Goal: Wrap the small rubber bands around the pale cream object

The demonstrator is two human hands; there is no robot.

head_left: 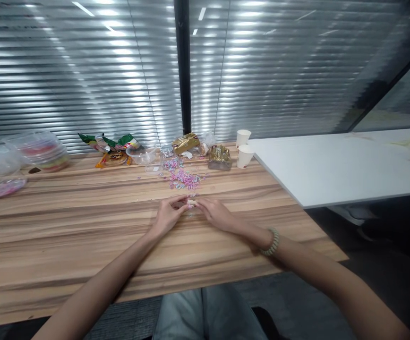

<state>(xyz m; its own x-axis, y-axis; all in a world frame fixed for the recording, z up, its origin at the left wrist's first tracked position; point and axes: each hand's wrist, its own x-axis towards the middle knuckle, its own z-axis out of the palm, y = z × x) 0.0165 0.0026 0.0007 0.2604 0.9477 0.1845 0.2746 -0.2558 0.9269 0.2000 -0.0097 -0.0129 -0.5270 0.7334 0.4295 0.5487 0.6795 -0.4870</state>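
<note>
Pinching sm. pale piece (192,202) | btwn L fingers (178,198) & R fingers (204,204) | both narrow on it

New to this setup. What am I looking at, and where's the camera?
No machine here: one person works with two bare hands. The single picture comes from a camera worn on the head, looking forward and down, so the forearms reach in from the bottom edge.

The left hand and right hand meet over a wood-grain table, their fingers around a small pale piece, too small to identify. Just beyond lies a loose pile of small pink, purple and blue pieces. Farther back are gold packets, a clear bowl and two paper cups; stacked clear containers stand at the left.
</note>
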